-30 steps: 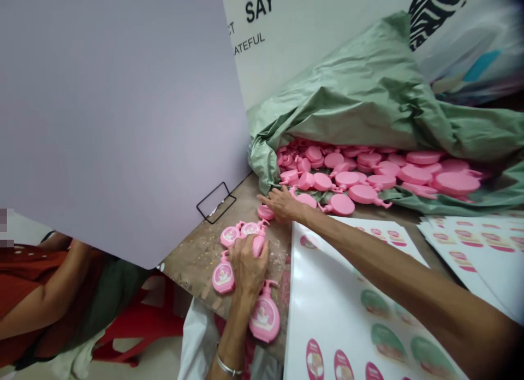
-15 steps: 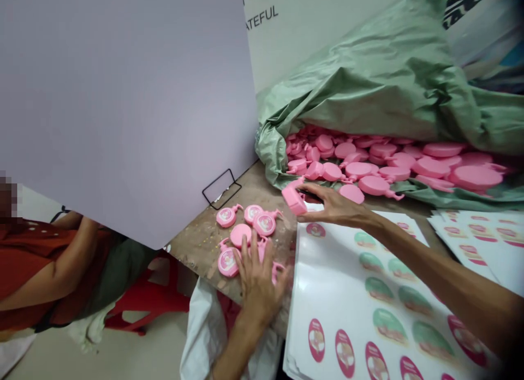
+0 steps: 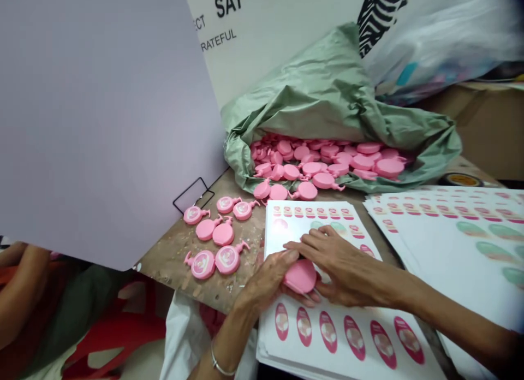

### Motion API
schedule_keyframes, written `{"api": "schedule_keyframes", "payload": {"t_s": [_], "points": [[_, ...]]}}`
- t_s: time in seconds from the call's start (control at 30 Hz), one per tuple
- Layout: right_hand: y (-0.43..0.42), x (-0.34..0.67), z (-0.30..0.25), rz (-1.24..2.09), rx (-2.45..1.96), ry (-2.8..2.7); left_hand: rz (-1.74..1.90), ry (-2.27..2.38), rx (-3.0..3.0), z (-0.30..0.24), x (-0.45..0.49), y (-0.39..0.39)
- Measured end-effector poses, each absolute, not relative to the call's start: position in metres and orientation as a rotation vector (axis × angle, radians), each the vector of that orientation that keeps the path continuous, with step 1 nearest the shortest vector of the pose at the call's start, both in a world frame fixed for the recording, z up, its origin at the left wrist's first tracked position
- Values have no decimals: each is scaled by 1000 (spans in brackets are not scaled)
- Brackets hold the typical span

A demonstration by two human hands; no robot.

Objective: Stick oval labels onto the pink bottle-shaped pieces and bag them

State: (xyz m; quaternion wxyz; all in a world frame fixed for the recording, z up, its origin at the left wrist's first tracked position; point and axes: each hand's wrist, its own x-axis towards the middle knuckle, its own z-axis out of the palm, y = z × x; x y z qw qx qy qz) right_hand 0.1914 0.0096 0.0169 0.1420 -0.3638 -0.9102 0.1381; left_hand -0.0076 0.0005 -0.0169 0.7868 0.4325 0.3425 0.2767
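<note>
I logged the left hand (image 3: 268,279) and right hand (image 3: 347,265) partly closed, together gripping a flat pink plastic bottle (image 3: 300,276) over a white sheet of printed oval labels (image 3: 315,352).
</note>
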Motion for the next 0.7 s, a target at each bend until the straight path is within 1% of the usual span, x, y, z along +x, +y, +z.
{"api": "schedule_keyframes", "payload": {"t_s": [0.03,0.1,0.17,0.23,0.37,0.57,0.7], "points": [[9,199,14,489,-1072,-2572,606,687,852,-19,-6,0],[17,215,5,656,-1190,-2370,728,728,757,-25,-6,5],[33,223,-7,705,-1382,-2116,883,843,671,-29,-9,14],[54,219,-23,589,-1559,-1964,1027,933,609,-32,-10,27],[84,187,-50,292,-1700,-1952,1191,965,589,-38,-6,53],[88,160,-71,85,-1718,-1972,1145,953,667,-50,-5,64],[87,164,-75,59,-1695,-2003,1139,993,626,-57,-8,65]]}}
